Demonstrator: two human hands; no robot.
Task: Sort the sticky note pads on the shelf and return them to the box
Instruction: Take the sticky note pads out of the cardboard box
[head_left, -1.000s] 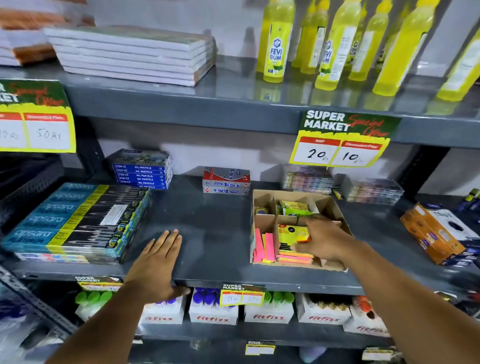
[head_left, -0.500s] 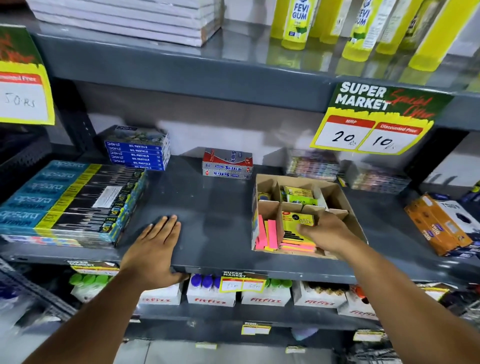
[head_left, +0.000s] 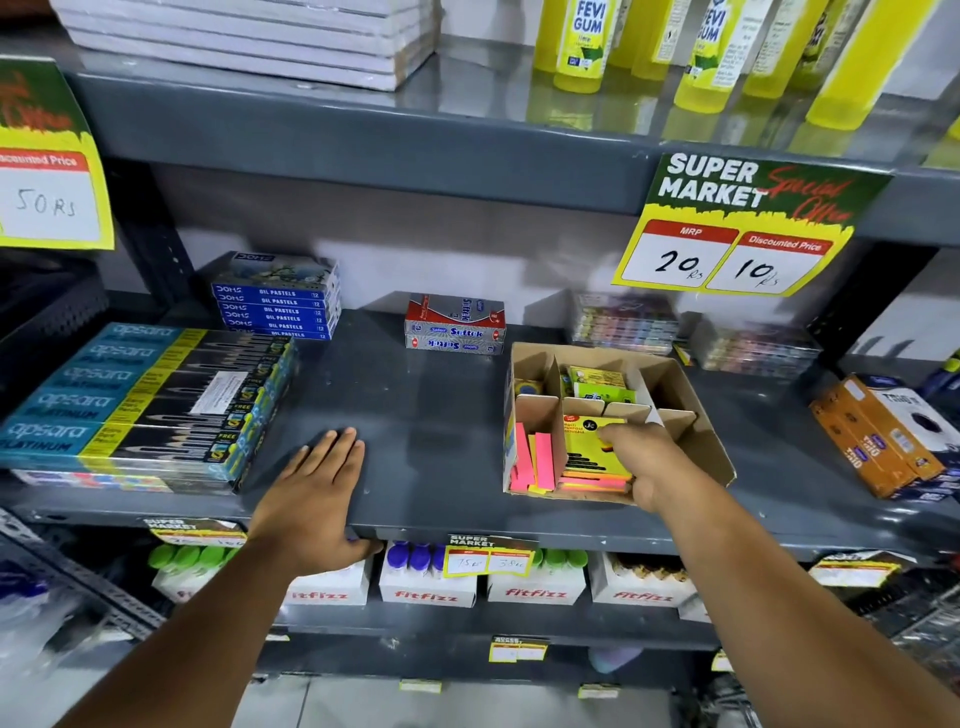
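A brown cardboard box (head_left: 711, 447) with dividers stands on the grey middle shelf (head_left: 431, 415). Its front middle compartment holds a stack of sticky note pads (head_left: 589, 452) with a yellow printed cover on top. My right hand (head_left: 641, 460) grips this stack, fingers on the cover and thumb at the box's front edge. Pink sticky strips (head_left: 530, 460) stand in the front left compartment. Green and yellow pads (head_left: 597, 387) lie in a back compartment. My left hand (head_left: 317, 499) rests flat on the shelf, fingers spread, left of the box.
Apsara pencil boxes (head_left: 140, 405) are stacked at the left, oil pastel boxes (head_left: 278, 301) and Softek boxes (head_left: 454, 325) at the back. Orange boxes (head_left: 883, 436) sit at the right. Yellow gum bottles (head_left: 582, 41) stand above. Fitfizz boxes (head_left: 428, 584) fill the shelf below.
The view has moved closer and lower on the shelf. My right hand has slid down from the top of the pad stack toward the box's front edge. My left hand stays flat.
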